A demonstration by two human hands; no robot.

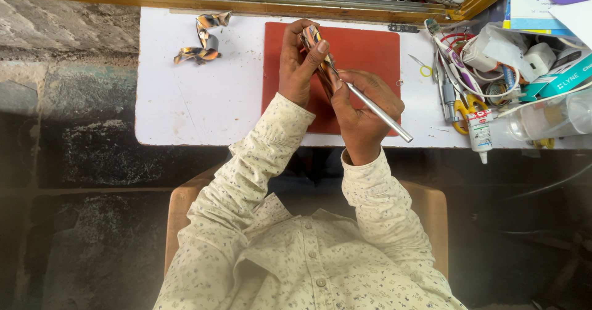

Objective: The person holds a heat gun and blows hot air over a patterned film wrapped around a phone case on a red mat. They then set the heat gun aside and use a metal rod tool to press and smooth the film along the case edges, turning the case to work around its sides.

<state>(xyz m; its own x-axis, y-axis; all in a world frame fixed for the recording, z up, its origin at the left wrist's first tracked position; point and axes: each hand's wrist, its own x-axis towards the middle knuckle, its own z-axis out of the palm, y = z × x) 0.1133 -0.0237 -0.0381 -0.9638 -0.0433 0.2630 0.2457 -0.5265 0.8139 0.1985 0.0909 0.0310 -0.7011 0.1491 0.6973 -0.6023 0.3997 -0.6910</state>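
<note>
My left hand (297,63) holds a slim, shiny, multicoloured object (312,38) on edge above a red mat (364,51). My right hand (364,109) grips a thin silver metal tool (382,114) like a pen, its tip pressed against the object's side near the left thumb. Both hands hover over the mat's middle, close together and touching the object. The object's lower part is hidden between my fingers.
The white tabletop (185,100) carries curled shiny peeled scraps (200,41) at the back left. At the right lie a glue tube (480,134), yellow-handled scissors (462,109), cables, boxes and a clear plastic container (555,119). A wooden frame (246,3) borders the far edge.
</note>
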